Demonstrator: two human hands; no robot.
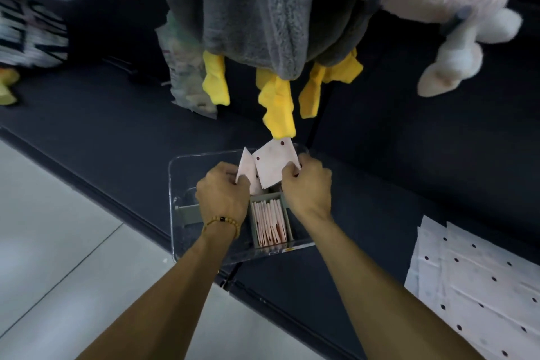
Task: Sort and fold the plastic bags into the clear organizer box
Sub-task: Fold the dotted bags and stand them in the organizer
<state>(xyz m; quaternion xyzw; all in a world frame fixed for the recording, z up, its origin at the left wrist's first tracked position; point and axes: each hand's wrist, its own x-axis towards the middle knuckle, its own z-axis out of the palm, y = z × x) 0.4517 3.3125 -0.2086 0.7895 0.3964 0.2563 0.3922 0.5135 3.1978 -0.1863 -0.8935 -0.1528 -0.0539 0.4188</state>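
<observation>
White folded bags (273, 168) are pinched by both hands, left (223, 194) and right (306, 187), over the organizer box (181, 231).

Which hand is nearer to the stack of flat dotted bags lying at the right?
The right hand. It grips a folded bag over the clear organizer box, left of the dotted bags; the left hand is farther left still.
</observation>
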